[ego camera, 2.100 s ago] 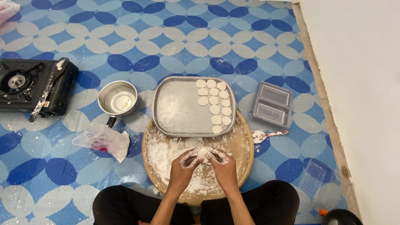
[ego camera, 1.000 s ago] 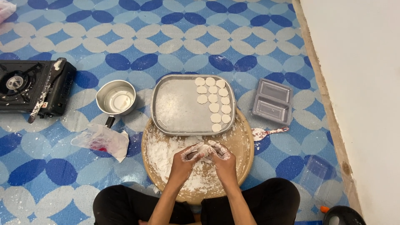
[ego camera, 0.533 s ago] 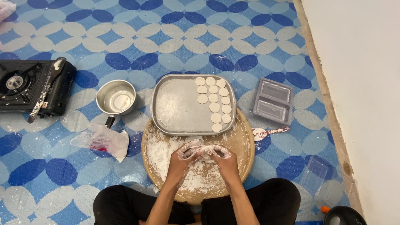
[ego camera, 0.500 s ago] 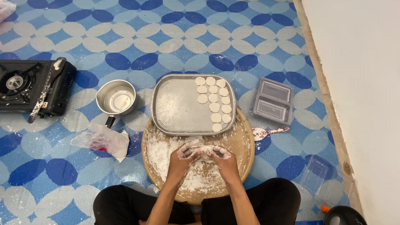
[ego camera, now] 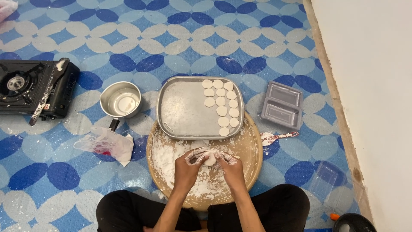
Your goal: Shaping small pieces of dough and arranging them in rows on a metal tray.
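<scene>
My left hand (ego camera: 188, 164) and my right hand (ego camera: 230, 165) meet over a round wooden board (ego camera: 246, 150) dusted with flour. Together their floury fingers pinch a small white piece of dough (ego camera: 209, 159) just above the board. Beyond the board rests a rectangular metal tray (ego camera: 182, 109), and several flat round dough discs (ego camera: 222, 106) lie in rows along its right side. I sit cross-legged in dark trousers at the board's near edge.
A small metal saucepan (ego camera: 120, 99) stands left of the tray, a crumpled plastic bag (ego camera: 106, 144) below it. A black portable gas stove (ego camera: 35, 88) sits far left. A grey plastic container (ego camera: 282, 105) and a floury spoon (ego camera: 277, 137) lie to the right, near a white wall.
My hands have stayed over the board, working the dough piece between the fingers; they shifted slightly toward the tray. Nothing else has moved.
</scene>
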